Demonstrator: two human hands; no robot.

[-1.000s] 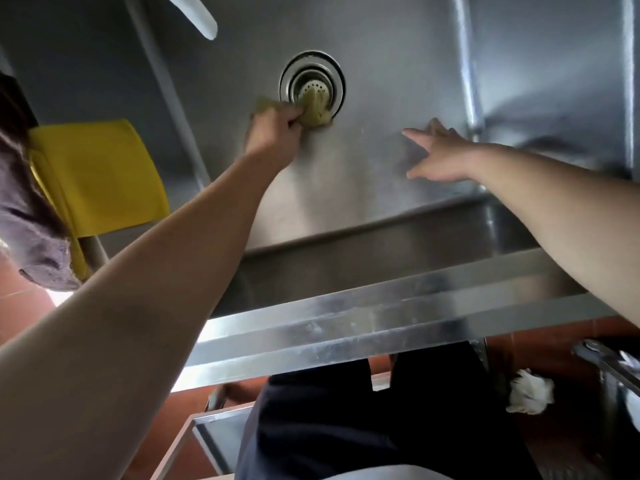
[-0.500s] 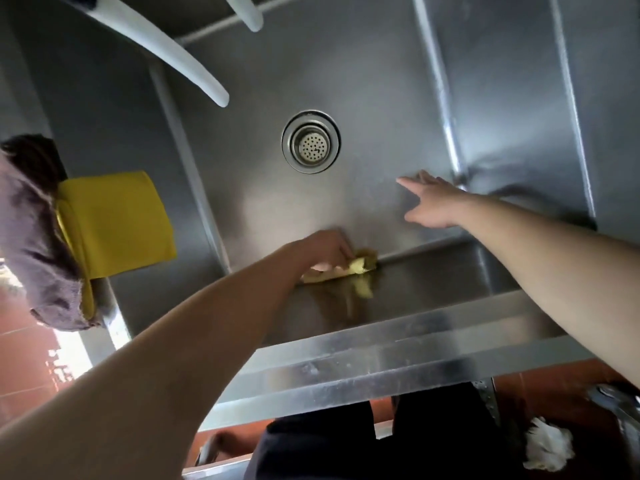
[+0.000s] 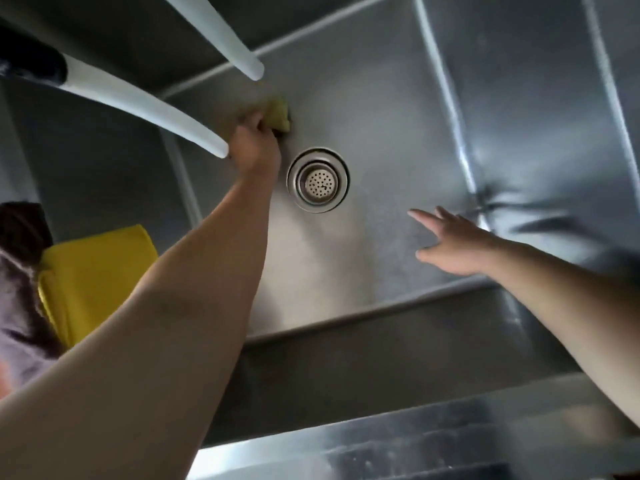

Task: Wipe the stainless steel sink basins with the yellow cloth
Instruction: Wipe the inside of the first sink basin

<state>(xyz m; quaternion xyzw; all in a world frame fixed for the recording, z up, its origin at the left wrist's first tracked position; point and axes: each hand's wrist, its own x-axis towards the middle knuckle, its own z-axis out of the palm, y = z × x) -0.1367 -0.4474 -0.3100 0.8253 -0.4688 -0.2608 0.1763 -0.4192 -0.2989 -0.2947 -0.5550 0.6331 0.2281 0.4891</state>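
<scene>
L hand (image 3: 255, 147) grip bunches yellow cloth (image 3: 278, 114) beyond drain (image 3: 317, 180), arm outstretched; R hand (image 3: 450, 245) flat, holds nothing.

Our left hand (image 3: 254, 147) covers most of the yellow cloth (image 3: 278, 114), so we see only a bunched corner past the fingers. Both our forearms run off the bottom and right edges. The two white spouts (image 3: 145, 103) are cut off at the top left. A second yellow cloth (image 3: 93, 271) and a dark rag (image 3: 17, 289) are partly hidden.
</scene>
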